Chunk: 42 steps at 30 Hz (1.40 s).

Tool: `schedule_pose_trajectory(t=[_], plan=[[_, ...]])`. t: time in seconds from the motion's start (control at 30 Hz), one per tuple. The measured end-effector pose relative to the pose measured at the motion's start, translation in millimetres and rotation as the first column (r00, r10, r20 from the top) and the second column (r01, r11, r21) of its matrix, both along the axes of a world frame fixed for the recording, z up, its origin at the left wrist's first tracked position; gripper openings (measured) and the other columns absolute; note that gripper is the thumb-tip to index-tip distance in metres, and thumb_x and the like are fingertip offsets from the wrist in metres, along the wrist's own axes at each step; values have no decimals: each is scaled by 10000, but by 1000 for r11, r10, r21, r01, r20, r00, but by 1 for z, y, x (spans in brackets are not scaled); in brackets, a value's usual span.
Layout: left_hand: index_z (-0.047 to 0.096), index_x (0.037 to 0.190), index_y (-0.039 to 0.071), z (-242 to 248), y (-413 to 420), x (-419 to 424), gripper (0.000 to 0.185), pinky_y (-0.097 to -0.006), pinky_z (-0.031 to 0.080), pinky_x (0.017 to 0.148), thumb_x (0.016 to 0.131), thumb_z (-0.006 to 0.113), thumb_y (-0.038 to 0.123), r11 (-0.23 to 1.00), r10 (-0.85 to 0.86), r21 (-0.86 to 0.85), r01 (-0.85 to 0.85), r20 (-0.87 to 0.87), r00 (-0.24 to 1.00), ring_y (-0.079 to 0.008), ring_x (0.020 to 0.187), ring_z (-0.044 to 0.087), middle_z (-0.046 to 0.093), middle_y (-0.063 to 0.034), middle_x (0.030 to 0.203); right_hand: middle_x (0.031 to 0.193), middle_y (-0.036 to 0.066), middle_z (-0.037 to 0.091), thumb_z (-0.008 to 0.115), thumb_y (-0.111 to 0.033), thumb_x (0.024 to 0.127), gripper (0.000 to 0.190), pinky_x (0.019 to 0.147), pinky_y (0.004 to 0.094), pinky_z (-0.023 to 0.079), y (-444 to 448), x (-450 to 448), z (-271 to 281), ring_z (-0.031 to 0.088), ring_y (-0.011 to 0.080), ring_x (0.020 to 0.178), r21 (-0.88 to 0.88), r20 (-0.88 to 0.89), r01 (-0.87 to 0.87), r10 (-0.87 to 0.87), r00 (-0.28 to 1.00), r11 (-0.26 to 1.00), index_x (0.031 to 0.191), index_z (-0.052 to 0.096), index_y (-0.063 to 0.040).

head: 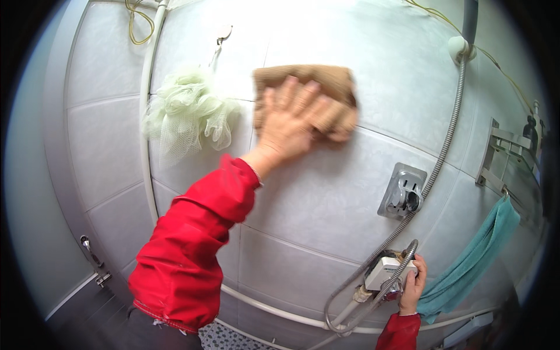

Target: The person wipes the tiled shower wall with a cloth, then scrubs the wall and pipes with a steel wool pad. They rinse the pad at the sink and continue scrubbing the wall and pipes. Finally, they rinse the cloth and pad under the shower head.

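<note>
My left hand (286, 120), in a red sleeve, presses a folded brown cloth (326, 74) against the grey tiled wall (315, 205). Its fingers are spread over the cloth, and both look blurred. Low on the right, my right hand (413, 280) grips the side of a white box-shaped shower valve (384, 273). A flexible metal shower hose (446, 144) loops in front of the valve. To the left of the cloth, a pale green mesh bath puff (188, 109) hangs from a wall hook (224, 33).
A metal shower-head holder (402, 190) is fixed above the valve. A teal towel (472, 262) hangs from a metal shelf bracket (503, 148) at right. White pipes (271, 308) run low along the wall. A door with a metal handle (90, 250) stands at left.
</note>
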<state>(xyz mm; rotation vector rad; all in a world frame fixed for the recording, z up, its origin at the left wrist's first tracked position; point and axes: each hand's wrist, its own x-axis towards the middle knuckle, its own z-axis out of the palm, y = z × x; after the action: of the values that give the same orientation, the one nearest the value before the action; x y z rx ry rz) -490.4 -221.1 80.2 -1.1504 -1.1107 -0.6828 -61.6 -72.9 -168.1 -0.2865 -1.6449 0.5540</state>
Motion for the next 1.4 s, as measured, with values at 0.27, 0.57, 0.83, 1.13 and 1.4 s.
schedule_pose_trajectory(t=[0.27,0.57,0.83,1.13,1.4], plan=[[314,1499,142,4,-54,-119,664,-581,100,1147,944,506,452,989,12,115,-94,572,820,-431,1456,50,205,-142,1579,1381,145,439,453,1,901,320,1125,384,256,1,7,3,402,260,1301,-16,57,-19,20,998,1000,1211,512,-51],[485,1393,260,-46,-4,23,689,-704,152,1052,761,757,305,996,-82,-21,90,258,963,-452,1417,204,316,-133,1533,1393,135,426,449,-11,915,324,1125,386,259,-1,7,1,396,255,1305,-11,41,4,-4,999,1000,1231,508,-54],[433,1459,263,-185,-20,56,677,-670,-16,1115,818,591,413,858,-163,-488,160,37,986,-379,1462,166,356,-44,1529,1387,133,438,475,-39,924,304,1126,390,260,2,-2,-1,394,259,1308,-3,36,-18,18,999,1000,1224,513,-53],[418,1467,282,14,5,19,716,-691,165,1060,783,626,250,997,49,-66,-49,3,999,-415,1429,228,303,-102,1554,1379,135,449,485,-45,914,304,1125,387,258,1,8,1,402,259,1300,-6,44,8,-7,999,1000,1217,518,-56],[462,1417,248,54,21,56,730,-663,193,1056,742,738,288,991,-8,133,-7,114,993,-387,1407,246,336,-73,1528,1381,142,463,474,-26,909,313,1129,393,247,-2,-2,1,399,265,1307,-9,-8,-1,1,1000,1000,1217,521,-55]])
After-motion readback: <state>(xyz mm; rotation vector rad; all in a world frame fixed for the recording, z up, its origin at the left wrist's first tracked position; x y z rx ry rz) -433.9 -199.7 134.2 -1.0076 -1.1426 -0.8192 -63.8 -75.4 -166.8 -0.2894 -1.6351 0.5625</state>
